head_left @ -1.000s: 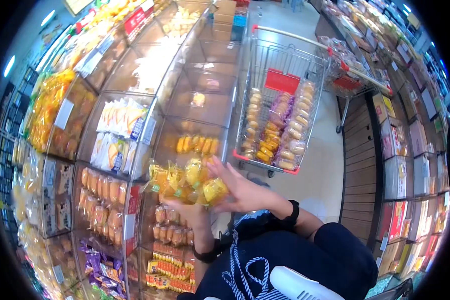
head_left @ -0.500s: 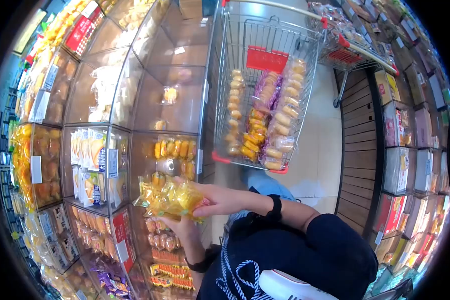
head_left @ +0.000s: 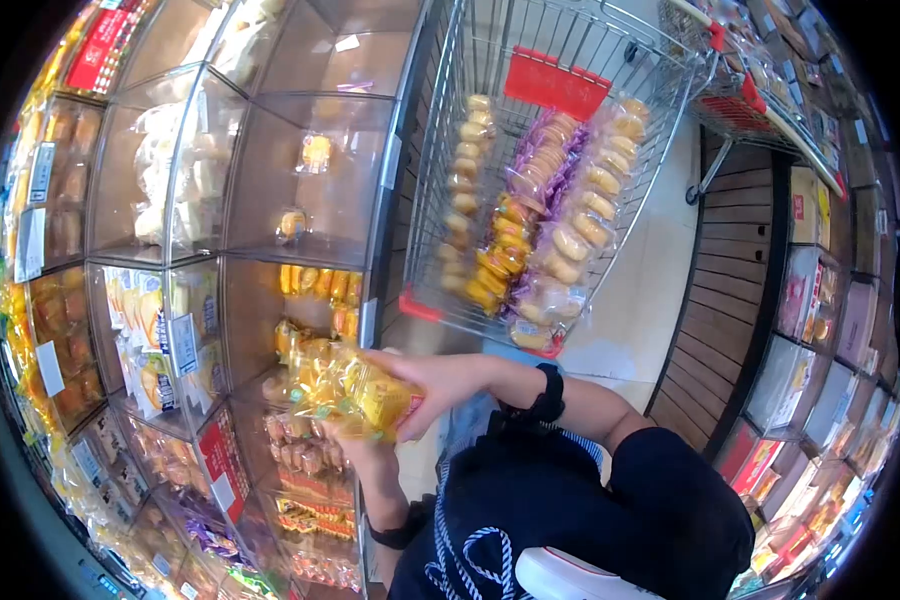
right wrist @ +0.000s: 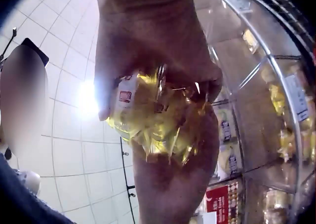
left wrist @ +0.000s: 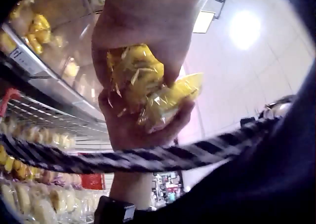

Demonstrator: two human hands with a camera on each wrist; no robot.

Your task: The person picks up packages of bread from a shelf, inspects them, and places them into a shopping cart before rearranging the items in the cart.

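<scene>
A bunch of yellow-wrapped cakes (head_left: 355,390) in shiny clear plastic is held between both hands over the shelf bins. My right hand (head_left: 445,385) grips the bunch from the cart side, with thumb and fingers around the wrappers. From below, my left hand (head_left: 368,455) holds the same bunch, partly hidden by it in the head view. In the left wrist view, several yellow packets (left wrist: 138,76) show between the two hands. The right wrist view shows crinkled yellow wrappers (right wrist: 163,120) with a small red label, under the right hand's curled fingers.
A shopping cart (head_left: 420,305) stands just beyond the hands with rows of bagged buns (head_left: 580,215) inside. Clear-walled bins (head_left: 300,245) of packaged baked goods line the left. Another cart (head_left: 745,105) and more shelves (head_left: 820,280) are on the right.
My right hand went from straight fingers over the bunch to gripping it. Both hands and the cakes have shifted left in the head view, which has turned and brought the cart closer.
</scene>
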